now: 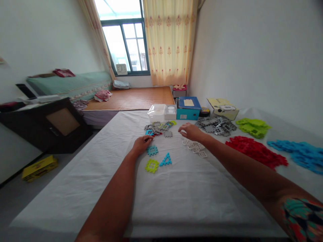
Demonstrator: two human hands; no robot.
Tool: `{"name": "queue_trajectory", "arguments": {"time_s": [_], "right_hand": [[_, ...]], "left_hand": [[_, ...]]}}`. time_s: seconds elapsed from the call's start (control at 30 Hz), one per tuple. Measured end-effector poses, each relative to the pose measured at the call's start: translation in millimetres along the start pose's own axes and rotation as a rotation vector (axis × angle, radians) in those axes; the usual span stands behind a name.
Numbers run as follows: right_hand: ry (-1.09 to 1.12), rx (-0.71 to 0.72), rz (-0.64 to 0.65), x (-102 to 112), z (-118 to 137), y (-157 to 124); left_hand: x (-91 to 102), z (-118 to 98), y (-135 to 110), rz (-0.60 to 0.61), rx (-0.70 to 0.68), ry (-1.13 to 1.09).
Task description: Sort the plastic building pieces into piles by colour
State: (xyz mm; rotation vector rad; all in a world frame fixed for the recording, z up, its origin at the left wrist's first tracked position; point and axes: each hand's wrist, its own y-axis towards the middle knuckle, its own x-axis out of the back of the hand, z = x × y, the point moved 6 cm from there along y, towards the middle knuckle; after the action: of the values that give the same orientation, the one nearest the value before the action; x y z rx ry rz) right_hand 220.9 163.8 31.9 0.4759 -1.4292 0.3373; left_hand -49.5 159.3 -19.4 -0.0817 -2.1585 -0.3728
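Note:
My left hand rests on the cloth with its fingers curled together; what they hold, if anything, is hidden. Just beyond its fingertips lies a blue square piece at the edge of a mixed pile. Beside it is a teal square piece, with a blue triangle piece and a lime window piece nearer me. My right hand hovers with bent fingers slightly apart and nothing visible between them. White lattice pieces lie under its wrist, and a grey square piece is to its left.
Grey, lime, red and blue heaps of pieces line the right side. A clear plastic box, a blue box and a yellow box stand at the table's back edge.

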Motion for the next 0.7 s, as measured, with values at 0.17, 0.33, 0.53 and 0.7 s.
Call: {"name": "queue_trajectory", "arguments": {"time_s": [0.17, 0.33, 0.53, 0.7], "right_hand": [[0.035, 0.022, -0.008, -30.9, 27.5, 32.8], [0.008, 0.006, 0.026, -47.8, 34.0, 46.8], [-0.024, -0.109, -0.036, -13.0, -34.1, 23.8], [-0.206, -0.432, -0.136, 22.6, -138.8, -9.8]], "left_hand": [[-0.9, 2.8, 0.4, 0.001, -0.028, -0.019], [-1.6, 5.2, 2.0, 0.003, -0.058, -0.049], [-2.1, 5.7, 3.4, 0.017, -0.045, -0.035], [-4.3, 7.1, 4.6, -0.006, -0.046, 0.007]]}}
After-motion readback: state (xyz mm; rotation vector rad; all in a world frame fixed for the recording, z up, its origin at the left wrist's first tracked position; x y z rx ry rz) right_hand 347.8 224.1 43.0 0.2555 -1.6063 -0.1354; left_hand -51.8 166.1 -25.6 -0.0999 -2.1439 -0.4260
